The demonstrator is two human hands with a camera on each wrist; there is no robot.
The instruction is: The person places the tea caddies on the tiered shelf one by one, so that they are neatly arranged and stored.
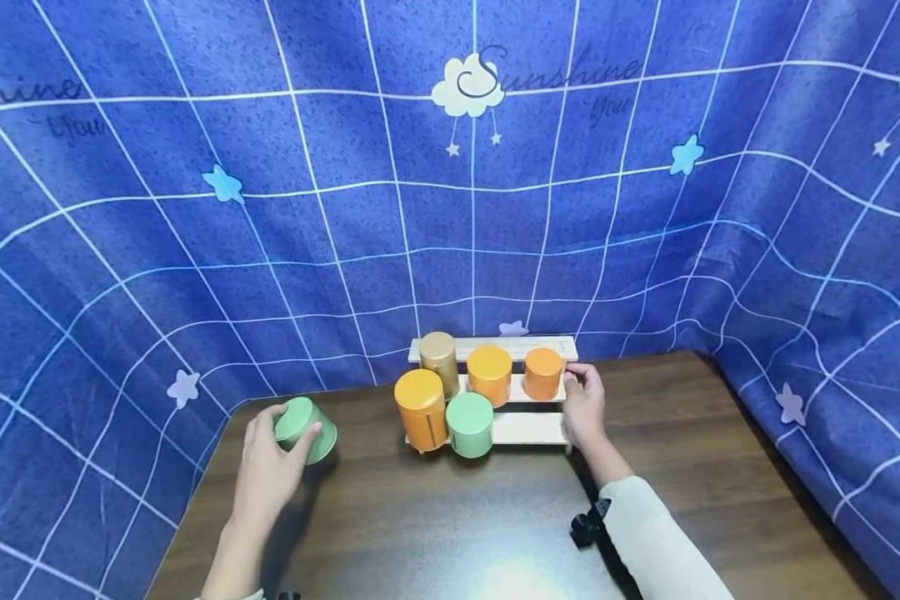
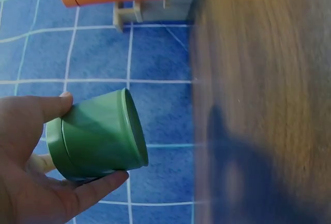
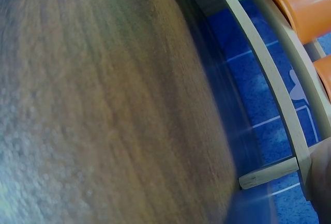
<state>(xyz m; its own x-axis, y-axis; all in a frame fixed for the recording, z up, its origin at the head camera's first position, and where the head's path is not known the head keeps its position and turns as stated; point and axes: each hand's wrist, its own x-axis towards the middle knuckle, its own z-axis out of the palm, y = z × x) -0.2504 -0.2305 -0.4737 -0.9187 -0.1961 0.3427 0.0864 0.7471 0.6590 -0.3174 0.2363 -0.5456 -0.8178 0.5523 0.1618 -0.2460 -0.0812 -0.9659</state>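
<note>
My left hand (image 1: 268,462) grips a green canister (image 2: 98,133) by its lidded end, thumb on one side and fingers on the other. The canister is tilted over the left part of the table, clear of it in the left wrist view. At the back stands a light wooden tiered rack (image 1: 528,429); my right hand (image 1: 587,406) holds its right end at the middle tier. On the lower tier are a tall orange canister (image 1: 422,412) and another green canister (image 1: 470,427). Behind them sit a gold canister (image 1: 438,360), a yellow-orange canister (image 1: 489,375) and a small orange canister (image 1: 543,373).
The dark wooden table (image 1: 435,525) runs back to a blue curtain (image 1: 450,225) with a white grid and stars, which also closes off both sides. A black wrist mount (image 1: 589,525) sits by the right sleeve (image 1: 660,537). A wooden leg (image 3: 269,173) props the rack's front.
</note>
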